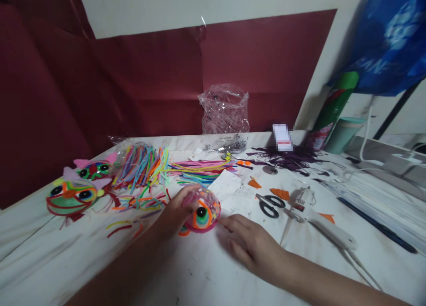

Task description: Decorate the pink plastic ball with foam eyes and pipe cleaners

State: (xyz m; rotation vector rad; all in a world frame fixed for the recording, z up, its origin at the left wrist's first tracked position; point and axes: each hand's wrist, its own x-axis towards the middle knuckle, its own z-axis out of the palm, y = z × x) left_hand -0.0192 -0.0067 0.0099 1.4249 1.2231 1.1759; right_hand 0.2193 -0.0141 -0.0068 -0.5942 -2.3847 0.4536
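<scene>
My left hand (pixel 173 215) is curled round a small ball-shaped craft fish (pixel 203 213) made of pink, orange and green pipe cleaners with a black eye, holding it on the white table (pixel 199 275). My right hand (pixel 253 244) lies on the table just right of the fish, fingers stretched out, fingertips close to or touching its side. Two finished pipe-cleaner fish (pixel 71 197) (pixel 95 169) rest at the left. Loose coloured pipe cleaners (pixel 143 166) lie spread behind the fish.
Black-handled scissors (pixel 270 205) and a white glue gun (pixel 316 219) with its cord lie to the right. Orange scraps (pixel 279 193), purple strands (pixel 286 157), a clear plastic bag (pixel 224 108), a green bottle (pixel 333 106) and a teal cup (pixel 344 133) stand farther back.
</scene>
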